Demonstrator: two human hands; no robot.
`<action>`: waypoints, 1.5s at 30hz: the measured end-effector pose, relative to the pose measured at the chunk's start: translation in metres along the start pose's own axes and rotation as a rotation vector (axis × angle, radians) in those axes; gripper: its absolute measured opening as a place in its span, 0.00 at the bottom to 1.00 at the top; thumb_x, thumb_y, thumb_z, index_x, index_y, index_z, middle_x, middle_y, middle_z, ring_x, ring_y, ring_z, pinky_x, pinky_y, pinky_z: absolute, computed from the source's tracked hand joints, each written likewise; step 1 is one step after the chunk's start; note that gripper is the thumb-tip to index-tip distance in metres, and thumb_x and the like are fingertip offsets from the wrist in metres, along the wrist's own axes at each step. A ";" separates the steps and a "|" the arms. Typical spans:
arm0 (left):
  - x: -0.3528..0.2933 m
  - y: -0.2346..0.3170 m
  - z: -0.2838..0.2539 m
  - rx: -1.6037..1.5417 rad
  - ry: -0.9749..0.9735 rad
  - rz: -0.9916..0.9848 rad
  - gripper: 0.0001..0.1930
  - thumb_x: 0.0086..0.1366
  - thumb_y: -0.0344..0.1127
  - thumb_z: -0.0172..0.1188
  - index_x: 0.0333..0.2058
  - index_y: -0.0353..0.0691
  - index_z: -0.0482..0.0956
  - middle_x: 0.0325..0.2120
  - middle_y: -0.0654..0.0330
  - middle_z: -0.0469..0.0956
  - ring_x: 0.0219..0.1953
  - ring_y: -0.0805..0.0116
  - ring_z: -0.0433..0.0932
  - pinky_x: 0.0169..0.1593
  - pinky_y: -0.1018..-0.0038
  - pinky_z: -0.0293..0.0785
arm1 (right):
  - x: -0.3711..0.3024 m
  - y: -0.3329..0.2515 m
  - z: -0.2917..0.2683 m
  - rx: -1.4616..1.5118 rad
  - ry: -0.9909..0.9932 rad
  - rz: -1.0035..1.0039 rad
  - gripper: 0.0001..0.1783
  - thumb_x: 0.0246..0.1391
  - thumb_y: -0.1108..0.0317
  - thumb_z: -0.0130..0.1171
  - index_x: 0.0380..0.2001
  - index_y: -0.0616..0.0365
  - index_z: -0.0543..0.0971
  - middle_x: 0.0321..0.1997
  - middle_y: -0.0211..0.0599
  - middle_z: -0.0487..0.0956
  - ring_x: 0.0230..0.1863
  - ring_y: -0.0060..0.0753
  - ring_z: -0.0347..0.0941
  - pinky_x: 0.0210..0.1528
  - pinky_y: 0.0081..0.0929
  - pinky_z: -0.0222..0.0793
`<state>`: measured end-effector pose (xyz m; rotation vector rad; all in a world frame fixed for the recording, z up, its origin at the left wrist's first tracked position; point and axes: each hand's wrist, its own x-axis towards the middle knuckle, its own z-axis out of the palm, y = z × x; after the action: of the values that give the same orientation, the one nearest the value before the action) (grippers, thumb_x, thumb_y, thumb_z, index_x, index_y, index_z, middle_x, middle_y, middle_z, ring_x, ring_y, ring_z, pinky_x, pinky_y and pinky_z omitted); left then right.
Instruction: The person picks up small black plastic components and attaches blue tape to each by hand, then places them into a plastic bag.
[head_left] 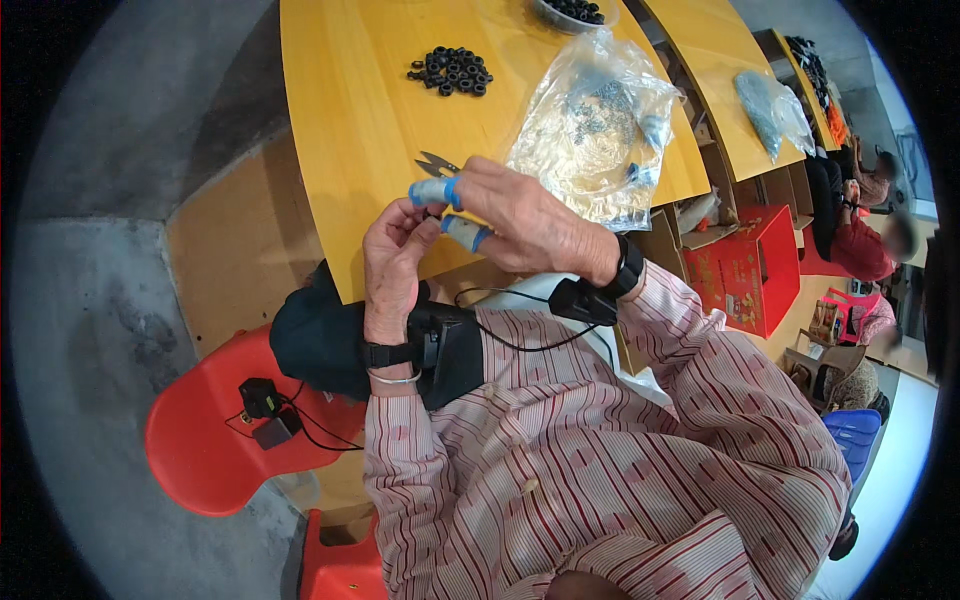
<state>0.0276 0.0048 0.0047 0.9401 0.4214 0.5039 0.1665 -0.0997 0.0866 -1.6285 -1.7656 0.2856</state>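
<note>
My left hand and my right hand meet over the near edge of the yellow table. Blue-and-white tape wraps the right thumb and index finger. Both hands are closed, with fingertips pinched around a small dark piece; the fingers cover most of it, so its exact kind is hidden. Just beyond the right fingers lies a pair of dark thread snips, blades pointing left. Farther off sits a loose pile of small black rings.
A clear plastic bag with small greyish pieces lies right of my hands. Behind it is a bowl of black parts. A red box stands at right, a red chair at left. Other people sit far right.
</note>
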 end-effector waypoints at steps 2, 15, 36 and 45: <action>-0.001 0.001 0.001 0.001 -0.005 -0.023 0.09 0.57 0.22 0.58 0.37 0.33 0.74 0.30 0.65 0.74 0.34 0.79 0.72 0.42 0.83 0.67 | 0.005 0.013 -0.002 -0.016 0.032 0.044 0.21 0.40 0.75 0.58 0.43 0.59 0.72 0.31 0.40 0.72 0.37 0.45 0.69 0.36 0.35 0.69; 0.003 0.001 0.001 0.027 0.021 -0.073 0.11 0.54 0.23 0.60 0.38 0.34 0.73 0.31 0.66 0.74 0.34 0.79 0.71 0.42 0.83 0.66 | 0.089 0.129 0.009 -0.585 0.128 0.202 0.17 0.39 0.66 0.58 0.38 0.56 0.76 0.39 0.37 0.75 0.45 0.42 0.66 0.42 0.41 0.65; 0.006 0.004 -0.001 0.023 0.161 0.068 0.09 0.56 0.24 0.59 0.37 0.34 0.73 0.29 0.67 0.71 0.32 0.81 0.68 0.39 0.84 0.65 | 0.088 0.112 0.020 -0.545 0.024 0.046 0.19 0.41 0.72 0.57 0.41 0.55 0.71 0.31 0.31 0.77 0.38 0.39 0.70 0.41 0.38 0.63; 0.010 0.003 0.002 0.039 0.248 0.198 0.09 0.58 0.25 0.59 0.37 0.34 0.72 0.30 0.65 0.72 0.33 0.80 0.69 0.41 0.84 0.66 | 0.034 0.041 0.006 -0.215 -0.128 -0.138 0.29 0.34 0.78 0.60 0.45 0.59 0.66 0.35 0.31 0.78 0.40 0.43 0.71 0.46 0.37 0.65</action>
<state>0.0362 0.0111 0.0065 0.9650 0.5665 0.8000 0.1964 -0.0582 0.0690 -1.6563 -2.0554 0.1420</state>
